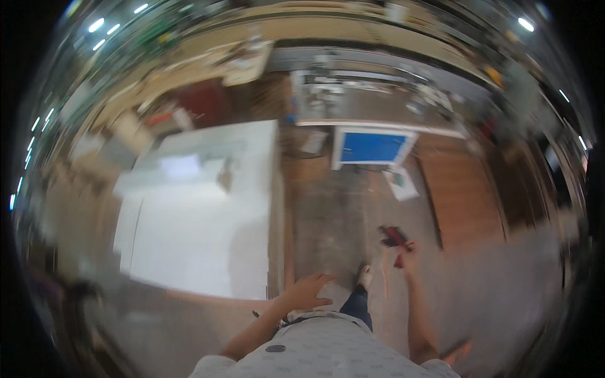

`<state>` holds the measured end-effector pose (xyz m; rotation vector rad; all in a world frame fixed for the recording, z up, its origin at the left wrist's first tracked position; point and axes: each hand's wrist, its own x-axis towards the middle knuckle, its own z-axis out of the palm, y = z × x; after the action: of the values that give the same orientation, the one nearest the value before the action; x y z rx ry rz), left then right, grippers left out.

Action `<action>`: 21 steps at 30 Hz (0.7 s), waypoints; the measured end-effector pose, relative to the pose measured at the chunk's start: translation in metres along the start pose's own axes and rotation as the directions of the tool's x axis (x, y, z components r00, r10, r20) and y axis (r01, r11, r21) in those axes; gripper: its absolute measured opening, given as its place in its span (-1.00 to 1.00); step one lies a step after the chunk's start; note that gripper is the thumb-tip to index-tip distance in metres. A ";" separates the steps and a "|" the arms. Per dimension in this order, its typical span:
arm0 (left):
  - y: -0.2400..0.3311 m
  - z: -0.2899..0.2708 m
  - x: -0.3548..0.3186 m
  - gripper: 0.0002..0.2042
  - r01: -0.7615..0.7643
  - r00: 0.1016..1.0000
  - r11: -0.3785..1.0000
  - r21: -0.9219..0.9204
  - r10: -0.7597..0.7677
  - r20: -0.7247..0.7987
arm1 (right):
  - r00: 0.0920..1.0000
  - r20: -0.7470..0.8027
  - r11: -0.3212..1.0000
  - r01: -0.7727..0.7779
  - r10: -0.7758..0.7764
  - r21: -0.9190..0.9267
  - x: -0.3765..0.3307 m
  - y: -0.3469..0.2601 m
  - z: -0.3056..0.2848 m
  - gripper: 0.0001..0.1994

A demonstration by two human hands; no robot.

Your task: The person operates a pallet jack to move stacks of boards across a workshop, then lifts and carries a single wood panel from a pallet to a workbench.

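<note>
White sheet material, large, flat and rectangular (201, 220), lying on a low surface at left of centre, blurred by motion. Left hand (307, 292) hanging just beside the sheet's near right corner, palm down, fingers (322, 278) loosely spread and holding nothing; touching the corner or hovering just off it, impossible to tell. Right hand (403, 259) stretched forward on a bare forearm, well apart from the white sheet, closed about a small red and black tool (394, 236); fingers curled on its handle, though blur hides the exact grip. Tool held out over the worn grey concrete floor (334, 214), ahead of a light shoe (364, 276) and a dark blue trouser leg (358, 305). Pale patterned shirt (328, 353) filling the lower edge. Farther off, a blue panel in a white frame (372, 147) leaning below a cluttered grey workbench (372, 104). Small white paper with a green mark (401, 184) lying on the floor near the framed panel. Reddish-brown wooden boards (466, 195) lying flat at right. Dark red piece (201, 101) beyond the white sheet, too blurred to identify. Long tan counter (328, 28) running along the far wall.
</note>
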<state>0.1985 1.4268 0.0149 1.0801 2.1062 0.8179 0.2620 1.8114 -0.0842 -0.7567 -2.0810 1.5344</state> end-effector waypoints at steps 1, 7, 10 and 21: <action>-0.008 -0.004 0.001 -0.27 0.109 0.993 0.994 -0.011 -0.109 -0.037 | 0.960 0.126 0.958 -0.263 0.248 0.116 0.043 -0.056 0.023 -0.79; -0.003 0.003 0.073 -0.32 0.433 0.833 0.897 -0.089 -0.436 -0.340 | 0.862 0.106 0.845 0.506 -0.495 -0.169 0.451 -0.050 0.072 -0.77; -0.003 0.014 0.142 -0.32 0.547 0.712 0.831 -0.096 -0.522 -0.470 | 0.612 -0.026 0.608 0.779 -0.790 -0.149 0.648 -0.040 0.091 -0.68; 0.141 0.072 0.259 -0.44 0.534 0.290 0.526 -0.662 -0.849 -0.441 | 0.547 0.465 0.450 0.837 -0.696 -0.311 0.581 0.065 0.271 -0.65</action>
<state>0.1966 1.7302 0.0132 -0.6379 2.4947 1.2182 -0.3369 2.0157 -0.2061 0.3552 -2.5161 0.5608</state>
